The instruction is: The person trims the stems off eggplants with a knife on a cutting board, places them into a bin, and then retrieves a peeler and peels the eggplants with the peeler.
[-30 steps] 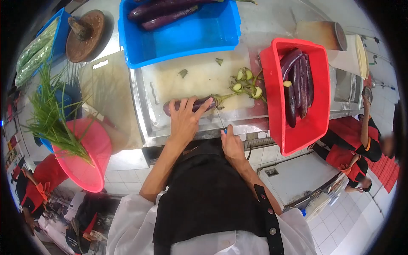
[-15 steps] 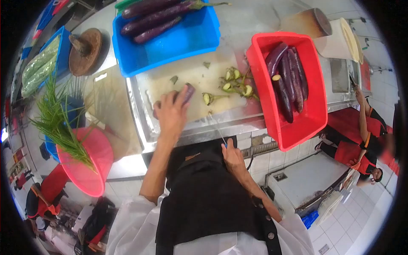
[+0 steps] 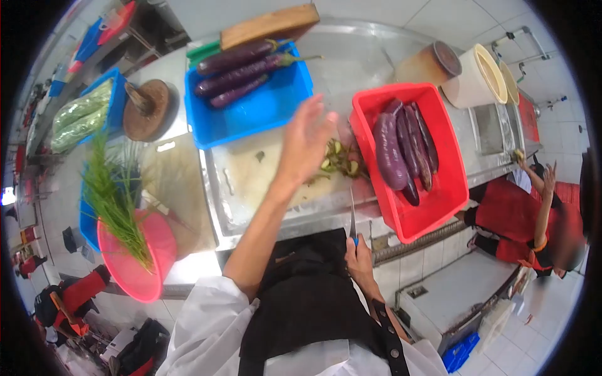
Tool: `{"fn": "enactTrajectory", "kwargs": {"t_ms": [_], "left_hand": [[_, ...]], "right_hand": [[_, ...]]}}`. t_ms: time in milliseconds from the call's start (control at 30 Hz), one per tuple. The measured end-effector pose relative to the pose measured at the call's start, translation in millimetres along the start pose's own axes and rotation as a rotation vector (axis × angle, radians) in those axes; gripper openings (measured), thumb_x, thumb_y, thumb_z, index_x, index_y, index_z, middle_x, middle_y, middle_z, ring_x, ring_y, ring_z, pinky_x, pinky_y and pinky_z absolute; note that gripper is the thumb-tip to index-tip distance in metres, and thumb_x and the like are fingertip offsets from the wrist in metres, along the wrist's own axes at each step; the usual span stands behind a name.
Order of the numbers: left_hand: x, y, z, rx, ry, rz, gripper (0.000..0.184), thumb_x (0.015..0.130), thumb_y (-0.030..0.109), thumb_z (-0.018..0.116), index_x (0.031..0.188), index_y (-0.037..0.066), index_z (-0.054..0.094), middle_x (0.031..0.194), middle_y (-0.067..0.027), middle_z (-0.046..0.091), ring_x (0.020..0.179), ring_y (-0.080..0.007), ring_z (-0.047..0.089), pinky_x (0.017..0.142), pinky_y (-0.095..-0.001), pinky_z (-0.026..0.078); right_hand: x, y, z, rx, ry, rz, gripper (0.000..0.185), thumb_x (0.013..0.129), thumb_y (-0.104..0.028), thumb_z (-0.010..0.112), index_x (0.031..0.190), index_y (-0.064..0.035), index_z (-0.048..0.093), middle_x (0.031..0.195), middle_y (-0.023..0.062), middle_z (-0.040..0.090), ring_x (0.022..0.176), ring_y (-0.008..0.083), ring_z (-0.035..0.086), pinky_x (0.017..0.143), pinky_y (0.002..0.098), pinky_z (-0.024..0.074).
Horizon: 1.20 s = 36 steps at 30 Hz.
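Observation:
My left hand [image 3: 307, 144] reaches over the cutting board [image 3: 248, 172] with its fingers apart and nothing in them, slightly blurred. A knife [image 3: 352, 213] with a blue handle is in my right hand [image 3: 359, 257], held at the counter's front edge with the blade pointing away from me. Cut green eggplant stems [image 3: 342, 160] lie in a heap on the board, partly behind my left hand. To the right, several purple eggplants [image 3: 392, 153] rest in a red tub [image 3: 461, 188]. Beyond my left hand, 3 eggplants [image 3: 241, 75] lie in a blue tub [image 3: 251, 122].
At left are a pink bowl [image 3: 135, 276], long green leaves [image 3: 116, 200], a stone mortar [image 3: 153, 119] and another knife [image 3: 157, 203]. Pale buckets [image 3: 470, 81] stand at the back right. Co-workers [image 3: 508, 213] are at the right and lower left.
My left hand has let go of the eggplant and moved up and right. An eggplant now lies on top in the red tub. The stems are bunched nearer that tub; the knife remains in my right hand.

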State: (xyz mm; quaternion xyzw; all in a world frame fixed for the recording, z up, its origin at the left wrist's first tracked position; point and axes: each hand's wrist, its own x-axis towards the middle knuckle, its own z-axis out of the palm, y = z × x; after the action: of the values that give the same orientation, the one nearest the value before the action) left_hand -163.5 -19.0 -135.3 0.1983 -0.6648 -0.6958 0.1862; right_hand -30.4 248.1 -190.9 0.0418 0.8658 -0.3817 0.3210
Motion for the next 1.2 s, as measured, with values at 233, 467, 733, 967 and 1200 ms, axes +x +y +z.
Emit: {"fn": "enactTrajectory", "kwargs": {"t_ms": [233, 467, 733, 967, 1200], "left_hand": [[132, -47, -105, 1.180, 0.362, 0.501, 0.066, 0.073, 0.013, 0.079, 0.131, 0.003, 0.048, 0.129, -0.0193, 0.046, 0.119, -0.0392, 0.044, 0.100, -0.0513, 0.038], [146, -17, -114, 1.422, 0.168, 0.447, 0.077, 0.071, 0.033, 0.082, 0.135, 0.008, 0.047, 0.132, -0.0163, 0.046, 0.127, -0.0342, 0.042, 0.102, -0.0615, 0.033], [194, -20, -142, 1.510, -0.033, 0.318, 0.061, 0.077, 0.039, 0.076, 0.126, 0.012, 0.054, 0.122, -0.0124, 0.054, 0.120, -0.0295, 0.050, 0.095, -0.0568, 0.040], [61, 86, -117, 1.090, 0.187, 0.538, 0.051, 0.079, 0.034, 0.077, 0.117, 0.006, 0.059, 0.100, -0.0141, 0.058, 0.096, -0.0346, 0.057, 0.080, -0.0445, 0.046], [-81, -19, -116, 0.943, -0.039, 0.145, 0.050, 0.067, 0.026, 0.085, 0.108, 0.007, 0.065, 0.095, -0.0119, 0.057, 0.091, -0.0324, 0.056, 0.078, -0.0425, 0.045]], "right_hand": [[2, 24, 10, -0.141, 0.063, -0.254, 0.036, 0.099, -0.037, 0.051, 0.107, -0.0019, 0.050, 0.072, 0.0234, 0.060, 0.070, 0.0456, 0.060, 0.063, 0.0493, 0.0453], [35, 18, 19, -0.099, 0.009, -0.233, 0.032, 0.098, -0.033, 0.054, 0.100, -0.0022, 0.049, 0.071, 0.0217, 0.060, 0.071, 0.0398, 0.065, 0.065, 0.0474, 0.0471], [51, -27, -2, -0.194, -0.108, -0.354, 0.034, 0.100, -0.035, 0.051, 0.111, -0.0036, 0.047, 0.081, 0.0299, 0.061, 0.085, 0.0525, 0.059, 0.073, 0.0553, 0.0446], [81, -13, 44, -0.413, -0.248, -0.559, 0.041, 0.100, -0.031, 0.049, 0.118, 0.0060, 0.054, 0.107, 0.0315, 0.062, 0.095, 0.0511, 0.058, 0.087, 0.0550, 0.0453], [83, -53, 38, -0.388, -0.095, -0.301, 0.030, 0.102, -0.027, 0.046, 0.105, 0.0025, 0.051, 0.083, 0.0340, 0.062, 0.085, 0.0525, 0.059, 0.074, 0.0597, 0.0452]]}}
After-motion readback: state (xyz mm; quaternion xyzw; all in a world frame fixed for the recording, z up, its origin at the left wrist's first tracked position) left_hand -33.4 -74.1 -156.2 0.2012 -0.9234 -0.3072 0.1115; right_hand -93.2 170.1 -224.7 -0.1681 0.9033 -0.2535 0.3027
